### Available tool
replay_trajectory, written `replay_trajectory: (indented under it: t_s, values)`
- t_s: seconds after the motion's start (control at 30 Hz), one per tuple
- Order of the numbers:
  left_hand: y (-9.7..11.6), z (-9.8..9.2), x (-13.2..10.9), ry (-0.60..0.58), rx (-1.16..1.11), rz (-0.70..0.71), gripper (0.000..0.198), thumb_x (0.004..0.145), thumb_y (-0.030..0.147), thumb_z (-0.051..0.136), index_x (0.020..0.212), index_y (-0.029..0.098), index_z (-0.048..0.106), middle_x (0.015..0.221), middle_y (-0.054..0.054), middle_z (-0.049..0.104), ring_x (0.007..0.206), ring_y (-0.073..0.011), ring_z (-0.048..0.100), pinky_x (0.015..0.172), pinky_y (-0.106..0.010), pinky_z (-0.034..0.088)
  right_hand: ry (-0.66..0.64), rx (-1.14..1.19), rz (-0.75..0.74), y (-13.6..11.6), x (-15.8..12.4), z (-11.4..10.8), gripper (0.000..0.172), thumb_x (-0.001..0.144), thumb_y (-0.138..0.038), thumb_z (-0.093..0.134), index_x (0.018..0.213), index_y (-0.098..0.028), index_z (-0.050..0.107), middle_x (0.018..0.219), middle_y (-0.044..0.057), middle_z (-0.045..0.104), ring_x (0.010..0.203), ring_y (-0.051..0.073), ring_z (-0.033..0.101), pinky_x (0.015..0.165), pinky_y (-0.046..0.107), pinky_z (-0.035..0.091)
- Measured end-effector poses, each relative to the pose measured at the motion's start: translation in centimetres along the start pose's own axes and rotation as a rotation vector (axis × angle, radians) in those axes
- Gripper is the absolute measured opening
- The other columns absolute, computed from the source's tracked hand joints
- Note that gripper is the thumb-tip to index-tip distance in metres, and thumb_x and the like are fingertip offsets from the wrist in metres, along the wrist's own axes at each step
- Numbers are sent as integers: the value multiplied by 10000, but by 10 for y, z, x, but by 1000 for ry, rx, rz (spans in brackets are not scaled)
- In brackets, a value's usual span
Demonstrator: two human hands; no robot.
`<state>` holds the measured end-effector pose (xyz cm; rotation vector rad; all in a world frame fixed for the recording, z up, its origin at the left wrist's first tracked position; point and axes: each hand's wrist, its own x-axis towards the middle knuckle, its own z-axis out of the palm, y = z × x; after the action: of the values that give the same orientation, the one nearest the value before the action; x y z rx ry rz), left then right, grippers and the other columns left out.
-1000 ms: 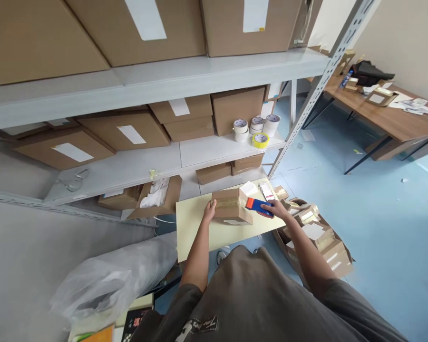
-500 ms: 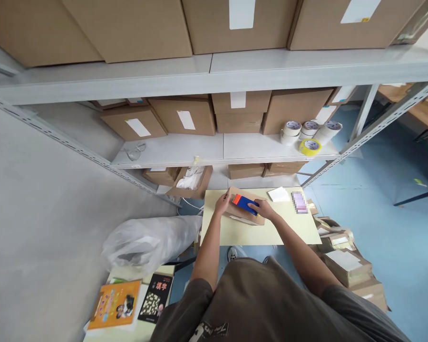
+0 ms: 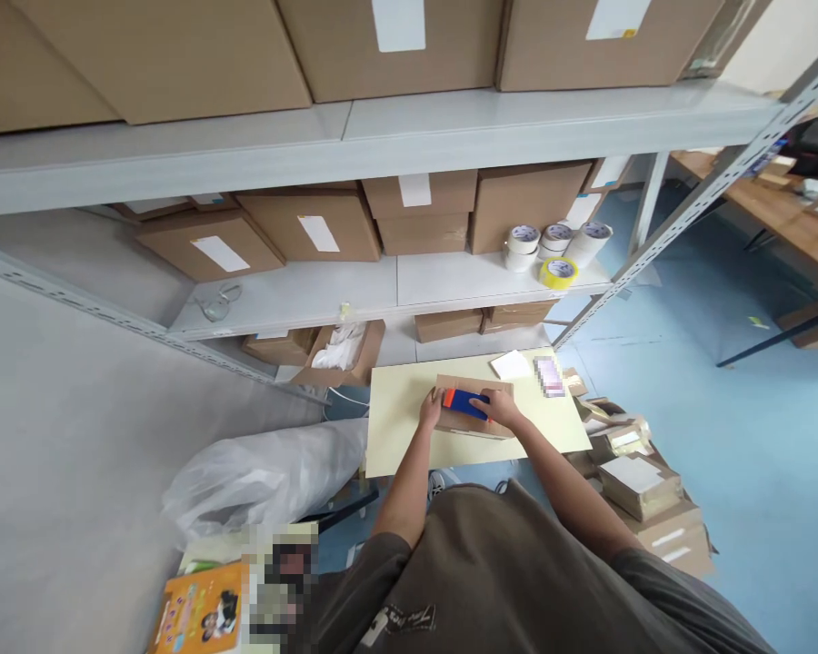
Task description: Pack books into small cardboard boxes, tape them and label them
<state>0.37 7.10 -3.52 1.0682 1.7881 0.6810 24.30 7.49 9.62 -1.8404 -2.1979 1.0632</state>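
A small brown cardboard box [image 3: 473,382] lies on the pale yellow table [image 3: 399,445]. Across its top is a blue tape dispenser [image 3: 464,402] with an orange end pointing left. My right hand [image 3: 501,406] is closed around the dispenser's right part. At the box's left edge, my left hand [image 3: 432,408] grips the side, its fingers close to the orange end. The dispenser and the right hand hide part of the box top, and any tape under the dispenser cannot be made out.
White papers [image 3: 511,365] and a phone-like item [image 3: 549,376] lie at the table's back right. Tape rolls [image 3: 522,247] stand on the shelf [image 3: 450,277] above. Packed boxes [image 3: 639,481] are piled on the right floor; a plastic-wrapped bundle [image 3: 265,477] lies left.
The box has turned to sit squarer to me. The dispenser has become more level, moving with my right hand. My left hand stays at the box's left edge; the view has shifted right.
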Motion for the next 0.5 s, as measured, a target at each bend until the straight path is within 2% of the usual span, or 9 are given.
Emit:
replay_trajectory:
  t_s: [0.13, 0.23, 0.33, 0.5]
  values:
    - [14, 30, -7, -27, 47, -22, 634, 1059, 622, 439, 1503, 195, 590, 1499, -158, 651, 1396, -296, 615, 1160, -402, 464, -5, 103, 8, 30, -11, -16, 471, 926, -674, 668, 907, -209, 737, 904, 90, 771, 805, 230, 686, 682, 275, 453]
    - [22, 45, -14, -32, 72, -28, 615, 1057, 601, 446, 1502, 203, 593, 1482, -149, 667, 1386, -302, 621, 1150, -398, 469, -22, 169, -12, 59, -24, -30, 479, 928, -670, 642, 842, -206, 719, 859, 76, 758, 780, 217, 671, 686, 276, 463]
    - [26, 50, -18, -47, 95, -12, 595, 1051, 612, 439, 1478, 236, 614, 1448, -127, 695, 1373, -295, 630, 1133, -386, 478, 9, 182, 11, 104, -48, -53, 480, 923, -669, 626, 801, -208, 681, 820, 67, 738, 767, 217, 660, 687, 288, 463]
    - [27, 47, -15, -53, 120, -28, 634, 1035, 631, 462, 1501, 225, 601, 1525, -139, 633, 1436, -304, 574, 1159, -386, 450, 23, 177, 83, 192, -97, -110, 470, 868, -683, 687, 756, -228, 651, 762, 88, 683, 731, 254, 630, 686, 370, 462]
